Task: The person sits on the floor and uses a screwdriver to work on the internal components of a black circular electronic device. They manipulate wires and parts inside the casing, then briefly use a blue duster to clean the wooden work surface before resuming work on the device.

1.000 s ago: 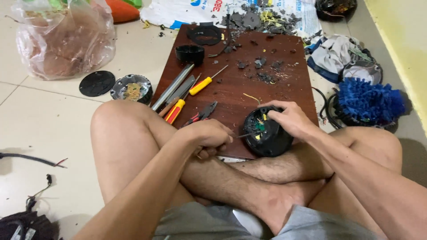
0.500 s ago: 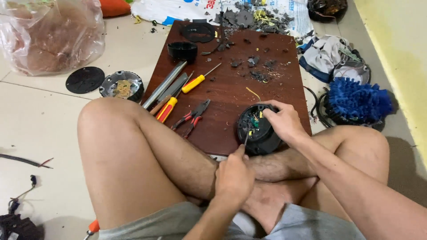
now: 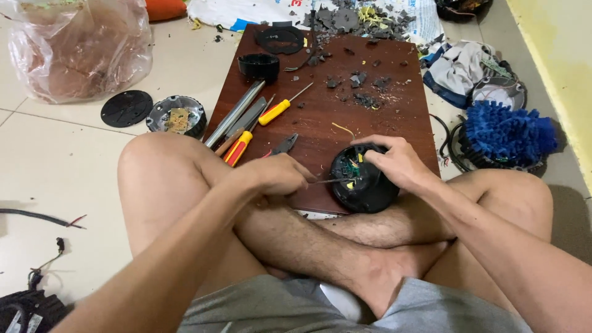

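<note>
I sit cross-legged on the floor at a dark red wooden board (image 3: 394,117). My right hand (image 3: 398,162) grips a round black device (image 3: 362,185) with yellow and green parts inside, resting at the board's near edge against my shin. My left hand (image 3: 277,174) is closed around a thin metal tool (image 3: 330,181) whose tip reaches into the device's open face. Beside my left hand lie red-handled pliers (image 3: 283,145), a yellow and red screwdriver (image 3: 239,148) and a yellow-handled screwdriver (image 3: 280,108).
Black plastic debris (image 3: 364,83) is scattered on the board's far half, with a black cup-shaped housing (image 3: 259,66). On the tiles at left lie a black disc (image 3: 126,108), an opened round unit (image 3: 177,116) and a clear plastic bag (image 3: 77,46). A blue mop head (image 3: 509,132) lies at right.
My left hand dipped down toward my lap, then came back up to the device with the thin tool. The right hand kept holding the device.
</note>
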